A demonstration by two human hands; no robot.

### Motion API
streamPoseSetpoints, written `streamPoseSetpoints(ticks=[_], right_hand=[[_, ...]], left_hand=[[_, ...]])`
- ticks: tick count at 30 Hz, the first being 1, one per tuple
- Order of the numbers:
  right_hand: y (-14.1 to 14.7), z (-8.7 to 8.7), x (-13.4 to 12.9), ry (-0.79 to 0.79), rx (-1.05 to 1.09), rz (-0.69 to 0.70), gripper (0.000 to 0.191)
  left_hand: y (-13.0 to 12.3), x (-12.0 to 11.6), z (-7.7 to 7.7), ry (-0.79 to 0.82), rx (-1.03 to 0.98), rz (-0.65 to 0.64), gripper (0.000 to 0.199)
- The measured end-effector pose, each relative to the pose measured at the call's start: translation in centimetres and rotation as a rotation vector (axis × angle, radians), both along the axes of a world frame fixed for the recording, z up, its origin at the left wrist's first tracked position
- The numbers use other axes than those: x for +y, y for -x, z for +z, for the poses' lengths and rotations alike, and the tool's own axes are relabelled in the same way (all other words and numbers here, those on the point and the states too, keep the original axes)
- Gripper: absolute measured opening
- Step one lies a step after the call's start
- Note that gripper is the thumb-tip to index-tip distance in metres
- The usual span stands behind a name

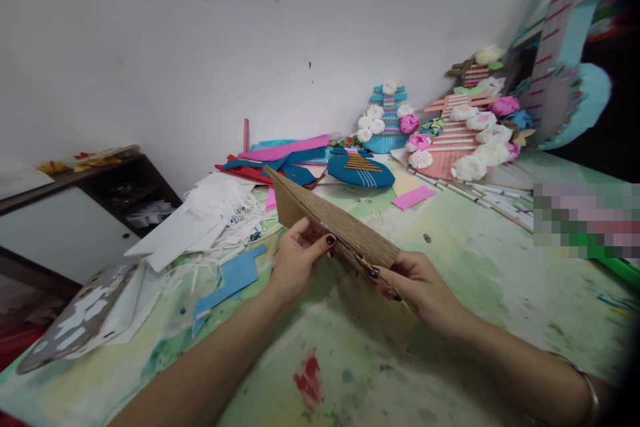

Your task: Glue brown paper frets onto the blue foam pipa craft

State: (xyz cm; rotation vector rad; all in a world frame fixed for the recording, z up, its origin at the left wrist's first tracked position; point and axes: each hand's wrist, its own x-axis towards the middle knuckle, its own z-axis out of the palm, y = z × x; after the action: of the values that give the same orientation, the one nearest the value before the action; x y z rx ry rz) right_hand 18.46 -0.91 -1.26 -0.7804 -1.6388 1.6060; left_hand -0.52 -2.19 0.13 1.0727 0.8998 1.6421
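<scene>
Right hand and left hand grasp brown cardboard, apparently shaped but bare on its visible face, unlike the flowered blue model.

Left hand and right hand hold what's probably cardboard.

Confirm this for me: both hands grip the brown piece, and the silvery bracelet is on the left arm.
Wrong arm: the head view shows the silvery bracelet on the right arm. The left hand and right hand do both grip the brown piece.
</scene>
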Motion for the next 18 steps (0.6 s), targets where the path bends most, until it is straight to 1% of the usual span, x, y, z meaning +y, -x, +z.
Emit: streamPoseSetpoints(ticks=[3, 6, 10, 13, 15, 18], right_hand=[[0.04, 0.26, -0.08, -0.005, 0.000, 0.019, 0.036], [0.31, 0.49, -0.23, 0.014, 0.003, 0.002, 0.035], [0.74, 0.68, -0.48, 0.074, 0.121, 0.004, 0.034], [0.78, 0.75, -0.74, 0.070, 0.194, -0.027, 0.037], [0.73, 0.78, -0.89, 0.063, 0.220, -0.040, 0.038], [0.71, 0.78, -1.00, 0.098, 0.225, -0.004, 0.034]], left_hand=[[0.01, 0.02, -0.05, 0.001, -0.017, -0.002, 0.031], [-0.05, -0.02, -0.04, -0.004, -0.030, -0.022, 0.032], [-0.23, -0.20, 0.05, 0.001, -0.050, -0.044, 0.032], [-0.34, -0.27, -0.01, 0.010, -0.052, -0.059, 0.033], [-0.36, -0.24, -0.15, 0.008, -0.039, -0.069, 0.033], [-0.34, -0.17, -0.40, -0.008, -0.028, -0.088, 0.033]])
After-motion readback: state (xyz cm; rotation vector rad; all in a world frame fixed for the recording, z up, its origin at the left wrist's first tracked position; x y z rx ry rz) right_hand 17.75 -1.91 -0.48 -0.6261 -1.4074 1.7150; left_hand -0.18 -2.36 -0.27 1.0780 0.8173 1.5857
